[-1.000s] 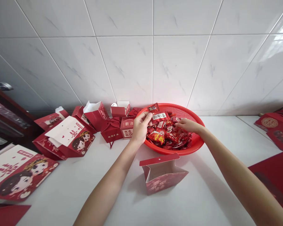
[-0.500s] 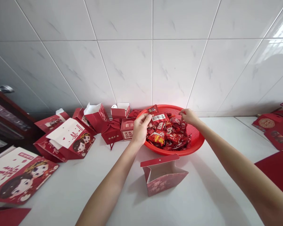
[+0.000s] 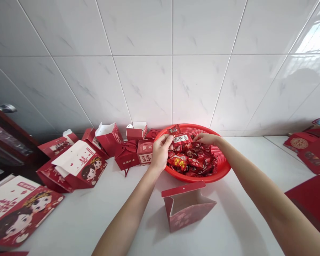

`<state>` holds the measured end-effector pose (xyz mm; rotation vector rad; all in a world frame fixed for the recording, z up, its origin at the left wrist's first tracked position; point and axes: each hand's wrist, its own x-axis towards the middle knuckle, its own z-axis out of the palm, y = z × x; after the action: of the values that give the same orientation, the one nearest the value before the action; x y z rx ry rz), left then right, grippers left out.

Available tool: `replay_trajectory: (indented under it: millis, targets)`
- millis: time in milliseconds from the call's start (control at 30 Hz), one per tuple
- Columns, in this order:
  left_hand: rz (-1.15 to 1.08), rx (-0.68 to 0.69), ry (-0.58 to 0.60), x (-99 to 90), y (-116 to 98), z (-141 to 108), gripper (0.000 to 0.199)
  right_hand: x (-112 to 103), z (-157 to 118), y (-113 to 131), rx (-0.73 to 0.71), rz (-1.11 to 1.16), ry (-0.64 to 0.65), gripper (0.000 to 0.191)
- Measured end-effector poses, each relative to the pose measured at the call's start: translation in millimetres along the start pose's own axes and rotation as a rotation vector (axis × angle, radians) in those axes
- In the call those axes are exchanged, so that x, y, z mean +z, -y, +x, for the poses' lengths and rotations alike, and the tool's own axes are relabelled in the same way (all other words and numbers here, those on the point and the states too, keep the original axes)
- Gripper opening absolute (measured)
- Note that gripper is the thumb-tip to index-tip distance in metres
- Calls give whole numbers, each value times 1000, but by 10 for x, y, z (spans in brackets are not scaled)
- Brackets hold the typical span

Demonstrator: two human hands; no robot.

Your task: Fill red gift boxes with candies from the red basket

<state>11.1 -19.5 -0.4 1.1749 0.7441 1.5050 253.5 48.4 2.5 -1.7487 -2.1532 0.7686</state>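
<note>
A red plastic basket (image 3: 222,170) is heaped with red-wrapped candies (image 3: 196,160). At its left rim, my left hand (image 3: 161,151) is closed, pinching a small dark-red wrapped candy (image 3: 174,130) that sticks up past the fingers. A candy packet with a white label (image 3: 183,138) touches those fingertips; whether it is gripped too, I cannot tell. My right hand (image 3: 208,139) reaches over the far right rim, its fingers bent down together among the candies and their tips partly hidden. In front of the basket stands a red paper gift box (image 3: 190,215), its top open.
Several red gift boxes (image 3: 129,154) stand along the tiled wall to the left. Larger boxes with cartoon figures (image 3: 92,167) are nearer on that side. Red packaging (image 3: 313,153) lies on the right of the white counter (image 3: 138,209).
My right hand has moved left from the basket's rim in among the candies. My left hand keeps its hold on the small candy. The whole view has shifted slightly.
</note>
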Motion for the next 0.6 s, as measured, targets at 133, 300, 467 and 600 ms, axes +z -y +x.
replay_trajectory:
  millis: [133,300,467,600]
  targets:
    - [6,-8,-1,5,-8,1,29,-38,-47,25,72,-9,160,18]
    - [-9,-4,-3,9,-7,1,28,14,-37,-19,198,-92,102,26]
    - [-10,-8,4,-3,20,0,27,94,6,39,240,-152,142,33]
    - [-4,-4,6,-7,25,3,27,138,8,125,218,-161,163,33]
